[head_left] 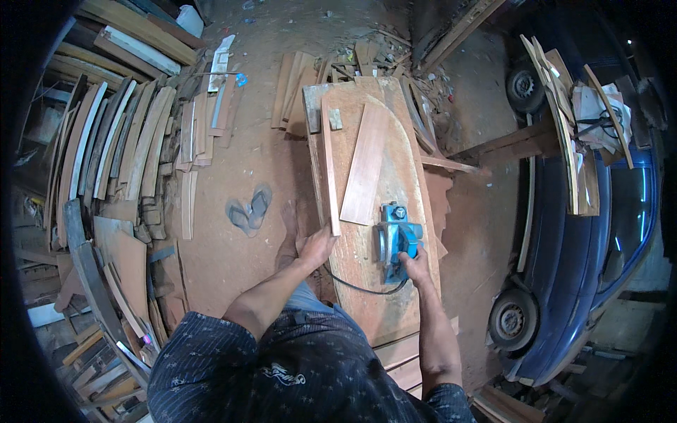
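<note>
Right hand [415, 265] gripping a blue electric planer [405, 236], I hold a long, slim, tan wooden strip [329, 169] with my left hand [316, 248].

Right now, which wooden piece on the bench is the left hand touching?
The long, narrow wooden strip: left hand at its near end; the wide, flat wooden board lies untouched.

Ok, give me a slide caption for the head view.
Right hand on a blue planer, left hand at the near end of a strip, over the bench.
</note>
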Motion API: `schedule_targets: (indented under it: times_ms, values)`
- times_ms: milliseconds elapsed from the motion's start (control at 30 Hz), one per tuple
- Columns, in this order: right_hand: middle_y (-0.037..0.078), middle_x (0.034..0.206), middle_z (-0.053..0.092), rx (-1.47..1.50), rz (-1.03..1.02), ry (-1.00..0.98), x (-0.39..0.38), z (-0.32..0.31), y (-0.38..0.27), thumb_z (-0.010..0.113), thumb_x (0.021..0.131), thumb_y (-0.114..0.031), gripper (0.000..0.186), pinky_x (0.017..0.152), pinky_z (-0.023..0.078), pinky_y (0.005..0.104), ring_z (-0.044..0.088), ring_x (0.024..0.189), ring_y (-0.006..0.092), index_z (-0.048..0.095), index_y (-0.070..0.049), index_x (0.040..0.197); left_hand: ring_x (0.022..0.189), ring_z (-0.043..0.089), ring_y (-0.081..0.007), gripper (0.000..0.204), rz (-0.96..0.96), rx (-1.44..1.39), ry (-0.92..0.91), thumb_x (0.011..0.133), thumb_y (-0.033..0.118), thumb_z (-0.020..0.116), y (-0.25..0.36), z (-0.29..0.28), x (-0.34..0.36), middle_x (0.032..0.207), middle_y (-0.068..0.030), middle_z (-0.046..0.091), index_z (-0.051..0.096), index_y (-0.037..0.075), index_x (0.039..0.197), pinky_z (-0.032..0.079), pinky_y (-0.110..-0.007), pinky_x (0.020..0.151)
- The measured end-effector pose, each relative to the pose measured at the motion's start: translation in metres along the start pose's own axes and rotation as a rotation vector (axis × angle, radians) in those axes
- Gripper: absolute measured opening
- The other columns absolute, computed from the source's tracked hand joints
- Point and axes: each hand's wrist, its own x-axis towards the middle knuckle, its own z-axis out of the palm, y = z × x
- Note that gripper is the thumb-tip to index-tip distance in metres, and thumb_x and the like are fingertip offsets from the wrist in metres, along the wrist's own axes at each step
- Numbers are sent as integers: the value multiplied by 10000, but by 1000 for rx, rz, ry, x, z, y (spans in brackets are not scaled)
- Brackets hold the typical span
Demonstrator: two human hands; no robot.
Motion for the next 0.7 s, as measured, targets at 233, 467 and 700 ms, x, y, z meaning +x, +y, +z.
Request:
schedule_targets:
  times_ms: [233, 467, 700]
  values:
    - [43, 783, 638, 300, 65, 70, -57, 5, -65, 664, 940, -102, 88, 573, 511, 297, 608, 613, 139, 636, -41, 998, 1204, 600, -474, 606, -30, 15, -112, 1040, 277, 505, 8, 5, 6, 1403, -333, 543, 339, -30, 1535, 495, -522, 1029]
    - [51, 748, 605, 253, -31, 63, -112, 8, -96, 474, 1073, -504, 494, 543, 479, 293, 589, 598, 135, 617, -31, 1073, 1404, 448, -427, 742, 72, -57, -2, 989, 289, 621, -15, 16, 11, 1537, -281, 436, 294, -57, 1558, 382, -494, 1167]
    - [35, 741, 608, 231, 25, 85, -135, 46, -96, 528, 1065, -464, 441, 549, 485, 289, 585, 609, 123, 599, -38, 977, 1580, 131, -341, 900, 138, 244, -22, 906, 285, 719, -35, 16, 33, 1673, -201, 239, 234, -19, 1600, 156, -513, 1262]
